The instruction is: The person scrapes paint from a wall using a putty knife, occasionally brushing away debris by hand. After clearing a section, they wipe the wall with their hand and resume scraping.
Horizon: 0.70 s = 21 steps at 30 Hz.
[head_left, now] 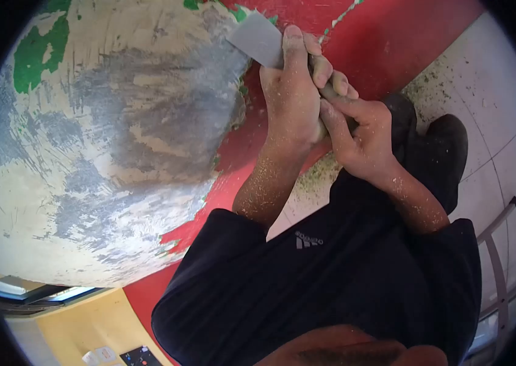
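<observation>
My left hand (291, 91) is wrapped around a scraper, its thumb pointing up the handle towards the blade. The wide, flat grey blade (257, 40) of the scraper lies against the edge between the stripped surface and the red paint. Closed beside it, my right hand (365, 137) has thumb and fingers on the lower end of the handle, which the hands mostly hide. To the left spreads the scraped wall surface (87, 152), whitish and grey with scratch marks. Dust and small flakes cling to both forearms.
Red paint (392, 43) borders the bare area, and a green patch (41, 55) remains at upper left. Flakes litter the tiled floor (483, 91) around a dark shoe (447, 140). A metal frame (499, 262) stands at right; a yellow panel (90, 326) is at lower left.
</observation>
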### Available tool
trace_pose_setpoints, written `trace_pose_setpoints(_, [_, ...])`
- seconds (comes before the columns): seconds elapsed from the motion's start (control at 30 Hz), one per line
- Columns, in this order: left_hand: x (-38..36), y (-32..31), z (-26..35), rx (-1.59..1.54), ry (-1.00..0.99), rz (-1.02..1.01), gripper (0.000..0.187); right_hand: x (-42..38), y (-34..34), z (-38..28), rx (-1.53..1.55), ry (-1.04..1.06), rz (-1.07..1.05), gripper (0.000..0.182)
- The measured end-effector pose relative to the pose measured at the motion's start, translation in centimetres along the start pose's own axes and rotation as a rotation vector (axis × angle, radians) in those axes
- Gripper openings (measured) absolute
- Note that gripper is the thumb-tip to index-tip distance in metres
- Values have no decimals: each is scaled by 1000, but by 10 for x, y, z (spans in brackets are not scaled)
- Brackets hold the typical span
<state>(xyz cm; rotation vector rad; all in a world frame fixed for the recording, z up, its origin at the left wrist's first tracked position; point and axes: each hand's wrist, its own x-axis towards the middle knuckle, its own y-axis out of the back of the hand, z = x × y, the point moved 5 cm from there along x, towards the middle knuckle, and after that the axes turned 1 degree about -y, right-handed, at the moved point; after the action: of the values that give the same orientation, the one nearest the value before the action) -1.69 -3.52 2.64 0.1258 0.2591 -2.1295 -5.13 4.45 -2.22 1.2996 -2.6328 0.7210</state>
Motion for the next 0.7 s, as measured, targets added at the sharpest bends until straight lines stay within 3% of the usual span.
trace_pose_setpoints(0.13, [-8, 3, -6, -64, 33, 24, 29, -5, 0, 1, 27, 86, 23, 15])
trace_pose_setpoints(0.23, [11, -20, 35, -6, -155, -94, 29, 27, 0, -14, -17, 172, -4, 14])
trace_pose_setpoints(0.27, [21, -23, 46, 3, -134, -38, 29, 38, -4, -20, 62, 123, 26, 14])
trace_pose_setpoints(0.37, [0, -4, 16, 39, -42, -50, 30, 9, 2, -14, -73, 53, -115, 12])
trace_pose_setpoints(0.4, [-1, 7, -8, 13, 13, -12, 30, -4, 0, -6, -9, 83, 92, 9])
trace_pose_setpoints(0.5, [-1, 0, -5, -18, 65, 32, 30, -5, 6, -3, 8, -111, -74, 7])
trace_pose_setpoints(0.53, [-2, -3, -5, -58, 87, 73, 30, -3, 6, -1, -5, -82, -133, 7])
trace_pose_setpoints(0.7, [-5, 3, 0, -2, 74, 15, 32, -6, 1, -5, -12, 6, -35, 12])
